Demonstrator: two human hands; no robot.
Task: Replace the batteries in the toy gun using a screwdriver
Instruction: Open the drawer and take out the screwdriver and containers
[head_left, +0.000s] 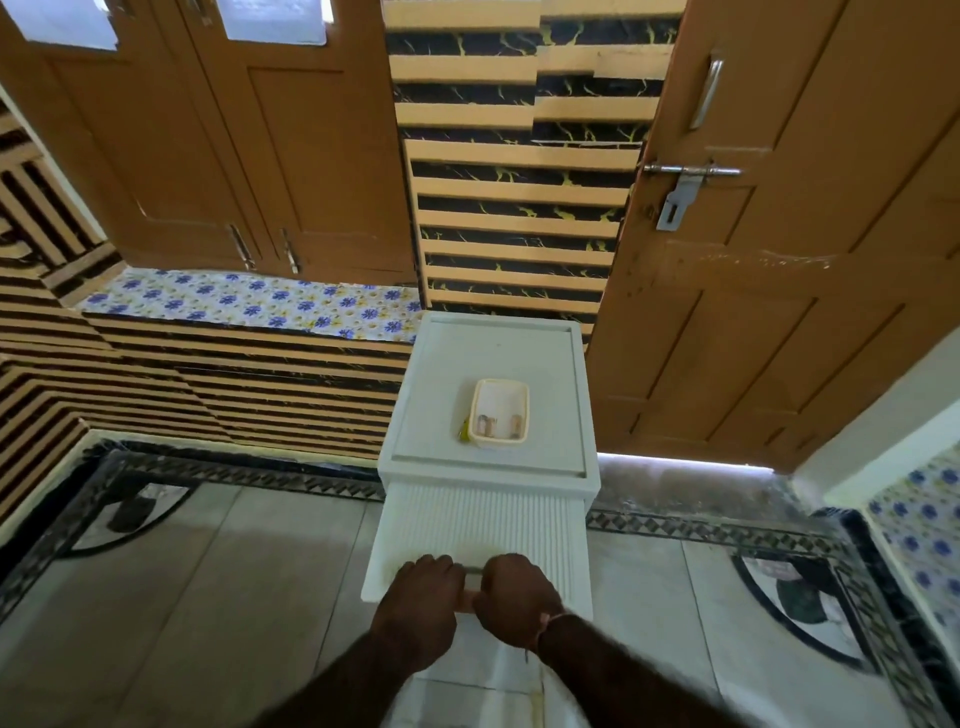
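Observation:
A white cabinet (488, 470) stands against the striped wall. On its top sits a cream plastic tray (498, 387) holding two batteries (500, 426) at its near end. A small yellow-green item (462, 431) lies by the tray's left near corner. My left hand (423, 597) and my right hand (511, 592) are side by side, both closed on the grey handle (474, 569) of the cabinet's ribbed white front panel (478, 519). That panel juts out toward me at its lower edge. No toy gun or screwdriver is in view.
A brown wooden door (769, 312) with a metal latch stands ajar right of the cabinet. Brown window shutters (218, 156) rise above a flower-patterned ledge (249, 301) on the left. The floor (208, 597) is pale tile with a dark patterned border.

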